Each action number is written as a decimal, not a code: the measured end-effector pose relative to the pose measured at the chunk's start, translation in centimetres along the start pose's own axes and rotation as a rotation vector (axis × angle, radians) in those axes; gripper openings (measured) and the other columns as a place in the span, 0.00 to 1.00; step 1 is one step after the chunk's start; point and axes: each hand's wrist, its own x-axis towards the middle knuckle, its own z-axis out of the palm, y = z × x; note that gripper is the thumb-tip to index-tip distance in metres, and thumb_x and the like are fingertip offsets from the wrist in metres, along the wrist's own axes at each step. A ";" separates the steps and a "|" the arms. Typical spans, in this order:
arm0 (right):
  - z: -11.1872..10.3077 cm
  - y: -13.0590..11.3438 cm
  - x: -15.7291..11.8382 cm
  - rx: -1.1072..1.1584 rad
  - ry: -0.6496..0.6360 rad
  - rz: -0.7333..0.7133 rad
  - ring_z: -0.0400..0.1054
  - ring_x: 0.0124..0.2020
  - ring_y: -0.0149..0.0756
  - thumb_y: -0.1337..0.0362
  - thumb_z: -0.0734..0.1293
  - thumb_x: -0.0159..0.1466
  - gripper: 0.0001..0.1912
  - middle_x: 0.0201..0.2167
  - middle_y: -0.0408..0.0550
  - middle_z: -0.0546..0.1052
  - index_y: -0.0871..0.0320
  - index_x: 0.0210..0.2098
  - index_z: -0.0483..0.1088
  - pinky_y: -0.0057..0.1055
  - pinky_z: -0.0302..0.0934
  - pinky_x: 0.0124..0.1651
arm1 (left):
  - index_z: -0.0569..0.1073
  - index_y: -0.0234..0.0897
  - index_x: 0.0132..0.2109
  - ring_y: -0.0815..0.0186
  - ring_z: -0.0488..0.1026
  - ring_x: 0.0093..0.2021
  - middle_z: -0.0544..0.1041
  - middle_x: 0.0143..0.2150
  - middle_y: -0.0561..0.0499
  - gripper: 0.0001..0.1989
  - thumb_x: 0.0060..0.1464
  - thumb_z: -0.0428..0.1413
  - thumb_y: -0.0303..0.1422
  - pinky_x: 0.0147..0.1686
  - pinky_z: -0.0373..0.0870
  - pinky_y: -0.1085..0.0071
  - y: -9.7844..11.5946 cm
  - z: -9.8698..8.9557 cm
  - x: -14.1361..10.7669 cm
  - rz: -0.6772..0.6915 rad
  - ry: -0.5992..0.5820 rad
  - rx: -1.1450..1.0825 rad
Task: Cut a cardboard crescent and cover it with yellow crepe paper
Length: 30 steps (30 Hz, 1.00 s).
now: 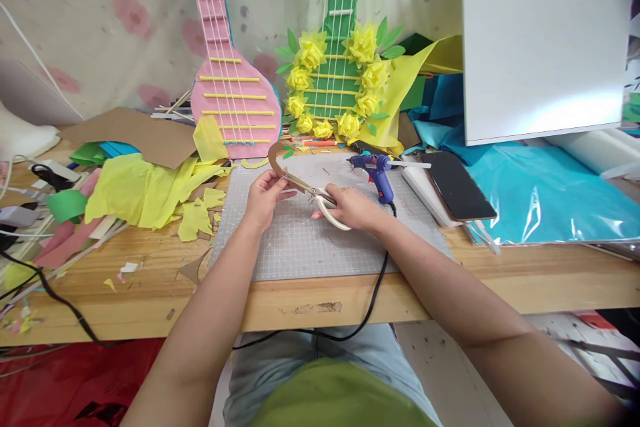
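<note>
My left hand (266, 195) pinches a curved strip of brown cardboard (276, 155), shaped like a hook, above the grey cutting mat (300, 255). White-handled scissors (332, 214) are in my right hand (351, 206), fingers around the handles. Their blades point left and lie along the cardboard near my left fingertips; whether they are cutting into it I cannot tell. A blue glue gun (376, 174) with a white glue stick stands on the mat just beyond my right hand, its black cord running down over the table edge.
A pink cardboard guitar (235, 100) and a green one (336, 80) with yellow paper flowers stand at the back. Yellow crepe paper (145, 188) and scraps cover the left. A phone (459, 186) and blue wrapped paper (555, 194) lie right, below a white board (543, 40).
</note>
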 end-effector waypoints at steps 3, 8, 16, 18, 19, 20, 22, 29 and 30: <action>0.1 0.0 0.0 0.004 -0.002 0.001 0.65 0.29 0.37 0.40 0.58 0.56 0.26 0.29 0.51 0.74 0.58 0.36 0.62 0.28 0.46 0.27 | 0.70 0.35 0.32 0.68 0.74 0.32 0.76 0.32 0.52 0.12 0.40 0.61 0.36 0.36 0.71 0.68 -0.5 0.3 0.0 0.013 0.043 -0.049; 0.2 -0.1 0.0 0.003 -0.005 0.003 0.65 0.28 0.36 0.40 0.58 0.56 0.26 0.28 0.51 0.74 0.58 0.36 0.62 0.28 0.46 0.27 | 0.69 0.35 0.30 0.69 0.73 0.31 0.76 0.32 0.52 0.10 0.41 0.61 0.34 0.36 0.70 0.70 -0.8 0.7 -0.1 -0.036 0.102 -0.112; -0.3 -0.1 0.1 0.008 -0.001 0.008 0.64 0.28 0.35 0.41 0.58 0.57 0.25 0.28 0.50 0.73 0.59 0.35 0.62 0.27 0.46 0.27 | 0.69 0.35 0.31 0.69 0.73 0.33 0.75 0.31 0.52 0.09 0.41 0.61 0.32 0.36 0.69 0.70 -1.1 1.2 -0.4 -0.084 0.123 -0.220; -0.5 0.1 0.1 0.008 -0.007 0.004 0.64 0.28 0.35 0.41 0.58 0.57 0.25 0.29 0.50 0.73 0.59 0.36 0.62 0.27 0.46 0.27 | 0.70 0.35 0.30 0.69 0.73 0.32 0.75 0.31 0.52 0.09 0.41 0.61 0.31 0.34 0.69 0.71 -1.1 1.3 -0.4 -0.085 0.120 -0.222; -0.6 0.2 0.0 0.010 -0.017 -0.001 0.64 0.28 0.35 0.41 0.58 0.57 0.25 0.29 0.50 0.73 0.59 0.36 0.62 0.27 0.46 0.27 | 0.70 0.34 0.30 0.69 0.73 0.32 0.75 0.30 0.52 0.09 0.40 0.61 0.31 0.33 0.70 0.71 -1.0 1.3 -0.4 -0.083 0.121 -0.215; -0.7 0.4 0.0 0.016 -0.031 -0.009 0.64 0.28 0.35 0.41 0.59 0.56 0.26 0.29 0.49 0.73 0.59 0.36 0.61 0.27 0.47 0.27 | 0.70 0.34 0.29 0.69 0.73 0.32 0.75 0.30 0.52 0.09 0.40 0.62 0.32 0.33 0.70 0.71 -1.0 1.3 -0.4 -0.080 0.123 -0.202; -0.9 0.6 -0.2 0.035 -0.064 -0.032 0.63 0.27 0.35 0.40 0.59 0.55 0.27 0.30 0.49 0.72 0.59 0.37 0.60 0.26 0.47 0.27 | 0.70 0.34 0.29 0.69 0.73 0.31 0.74 0.30 0.52 0.10 0.40 0.62 0.32 0.32 0.70 0.71 -0.8 1.2 -0.4 -0.070 0.128 -0.167; -0.7 0.7 -0.3 0.015 -0.060 -0.038 0.64 0.28 0.36 0.40 0.59 0.54 0.28 0.31 0.50 0.72 0.59 0.38 0.60 0.26 0.46 0.27 | 0.71 0.35 0.31 0.68 0.73 0.31 0.74 0.30 0.53 0.12 0.38 0.63 0.34 0.31 0.70 0.70 -0.9 1.7 -0.7 -0.085 0.069 -0.125; -0.7 0.6 -0.3 0.004 -0.052 -0.036 0.64 0.28 0.36 0.40 0.59 0.54 0.28 0.31 0.50 0.73 0.59 0.38 0.60 0.27 0.46 0.27 | 0.71 0.35 0.31 0.68 0.73 0.31 0.74 0.30 0.53 0.12 0.39 0.63 0.34 0.32 0.71 0.70 -1.0 1.8 -0.7 -0.084 0.067 -0.128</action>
